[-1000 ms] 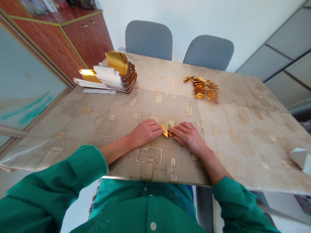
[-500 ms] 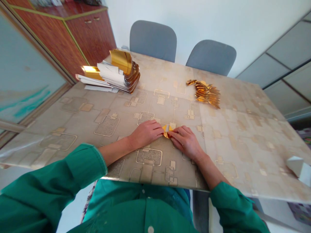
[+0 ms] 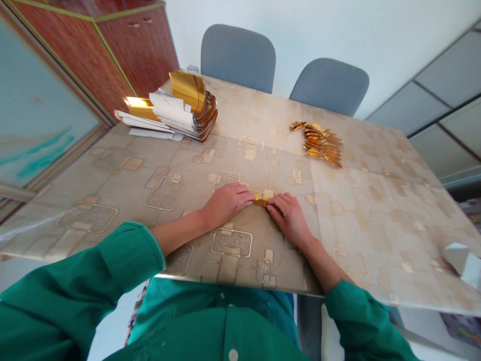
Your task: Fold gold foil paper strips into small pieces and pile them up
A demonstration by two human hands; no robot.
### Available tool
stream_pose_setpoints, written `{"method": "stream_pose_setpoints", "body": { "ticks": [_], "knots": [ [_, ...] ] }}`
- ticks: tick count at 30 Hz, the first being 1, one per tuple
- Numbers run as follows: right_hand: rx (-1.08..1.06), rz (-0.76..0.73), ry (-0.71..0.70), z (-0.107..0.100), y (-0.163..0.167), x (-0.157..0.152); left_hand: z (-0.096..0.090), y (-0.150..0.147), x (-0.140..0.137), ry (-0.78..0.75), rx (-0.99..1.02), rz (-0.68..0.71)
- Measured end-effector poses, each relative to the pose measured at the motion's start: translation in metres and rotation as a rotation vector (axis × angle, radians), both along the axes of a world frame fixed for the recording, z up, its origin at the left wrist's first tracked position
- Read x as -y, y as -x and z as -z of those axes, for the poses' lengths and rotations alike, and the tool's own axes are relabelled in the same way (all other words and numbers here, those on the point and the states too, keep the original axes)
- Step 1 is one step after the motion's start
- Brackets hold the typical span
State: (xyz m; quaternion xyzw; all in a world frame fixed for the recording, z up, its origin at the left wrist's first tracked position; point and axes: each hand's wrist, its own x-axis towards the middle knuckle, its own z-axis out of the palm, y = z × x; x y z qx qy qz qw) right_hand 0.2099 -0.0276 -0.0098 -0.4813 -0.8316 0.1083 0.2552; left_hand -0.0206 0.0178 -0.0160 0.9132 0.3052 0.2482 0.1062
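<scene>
Between my two hands, near the table's front edge, is a small piece of folded gold foil paper (image 3: 260, 202). My left hand (image 3: 230, 202) pinches its left end, fingers closed. At the right end, my right hand (image 3: 288, 215) grips it between thumb and fingers. Much of the paper is covered by my fingertips; a narrow gold strip shows, with a bit of raised fold behind it. Farther back to the right lies a row of folded gold paper pieces (image 3: 322, 143), nested together. A thick stack of gold and white paper sheets (image 3: 176, 113) stands at the back left, some bent upward.
A patterned cover lies over the table (image 3: 233, 260). Behind it stand two grey chairs (image 3: 237, 57) against a white wall. A white folded paper object (image 3: 463, 263) sits at the right edge. A reddish wooden cabinet (image 3: 139, 55) is beyond the back left corner.
The gold paper has changed from an open shape with a pale gap in the middle to a narrower, flatter strip. Both hands have stayed almost in place, still holding its ends.
</scene>
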Motion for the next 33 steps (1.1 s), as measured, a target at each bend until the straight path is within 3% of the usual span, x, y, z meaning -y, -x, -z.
{"method": "stream_pose_setpoints", "body": {
  "ticks": [8,14,26,33],
  "knots": [
    [-0.147,0.127,0.085,0.000,0.003,-0.001,-0.005,-0.006,0.000,0.224,0.071,-0.173],
    [-0.118,0.192,0.082,0.002,0.007,-0.004,-0.008,-0.012,-0.003,0.187,0.012,-0.206],
    [-0.007,0.185,0.028,0.004,0.008,-0.004,-0.007,-0.007,-0.006,0.152,0.010,-0.122],
    [0.061,0.206,-0.013,0.004,0.009,-0.003,-0.005,-0.004,-0.010,-0.063,-0.077,0.003]
  ]
}}
